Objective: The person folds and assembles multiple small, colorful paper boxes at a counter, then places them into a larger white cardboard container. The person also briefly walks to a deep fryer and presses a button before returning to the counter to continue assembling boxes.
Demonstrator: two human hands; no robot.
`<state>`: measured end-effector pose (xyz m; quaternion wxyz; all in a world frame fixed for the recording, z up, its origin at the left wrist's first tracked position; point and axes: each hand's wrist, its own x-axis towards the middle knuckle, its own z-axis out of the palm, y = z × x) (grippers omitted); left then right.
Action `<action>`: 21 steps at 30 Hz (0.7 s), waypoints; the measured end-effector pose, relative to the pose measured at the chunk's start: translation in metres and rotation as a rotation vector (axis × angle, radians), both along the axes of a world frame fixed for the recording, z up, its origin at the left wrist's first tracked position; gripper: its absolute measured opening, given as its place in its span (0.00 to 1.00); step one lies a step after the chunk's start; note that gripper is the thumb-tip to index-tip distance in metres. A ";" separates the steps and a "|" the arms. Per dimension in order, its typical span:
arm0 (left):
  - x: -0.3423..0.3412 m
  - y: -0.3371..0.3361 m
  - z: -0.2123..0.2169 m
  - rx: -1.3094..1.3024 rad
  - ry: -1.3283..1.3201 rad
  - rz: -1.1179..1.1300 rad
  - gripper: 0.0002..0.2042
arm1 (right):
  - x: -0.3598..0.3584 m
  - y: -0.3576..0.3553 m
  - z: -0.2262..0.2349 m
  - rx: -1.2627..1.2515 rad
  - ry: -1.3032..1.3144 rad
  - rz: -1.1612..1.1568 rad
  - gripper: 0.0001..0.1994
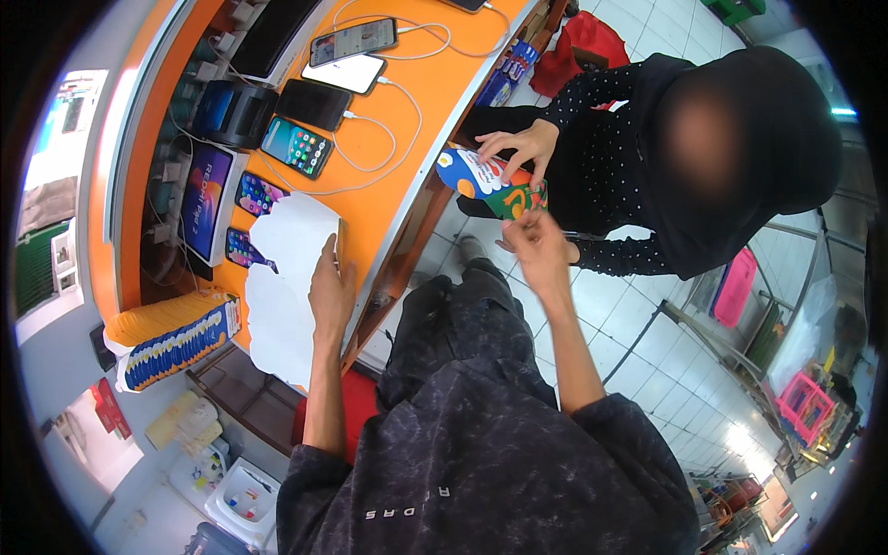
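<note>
Your left grip [331,291] is resting along the right edge of the white sheets [291,301] on the orange worktop [384,190]; closure unclear. Your right grip [536,236] is meeting the patterned card's [488,190] lower end, clamping unclear, below a co-worker's hand [525,146].

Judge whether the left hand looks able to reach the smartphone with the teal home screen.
Probably yes: only the white paper and a thin white cable lie between the left hand and the smartphone, both looking low.
</note>
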<state>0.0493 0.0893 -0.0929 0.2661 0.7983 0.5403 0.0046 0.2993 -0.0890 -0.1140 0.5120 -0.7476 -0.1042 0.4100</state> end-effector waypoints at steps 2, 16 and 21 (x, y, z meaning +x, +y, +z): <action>-0.002 0.002 -0.003 -0.052 0.020 0.002 0.31 | -0.030 -0.004 0.005 0.240 0.835 -0.257 0.16; 0.101 -0.012 0.097 0.145 -0.318 -0.403 0.18 | -0.052 0.042 -0.031 0.770 1.259 -0.957 0.18; 0.190 -0.004 0.042 -0.038 -0.267 -0.981 0.21 | -0.057 0.044 -0.034 0.767 1.230 -0.942 0.17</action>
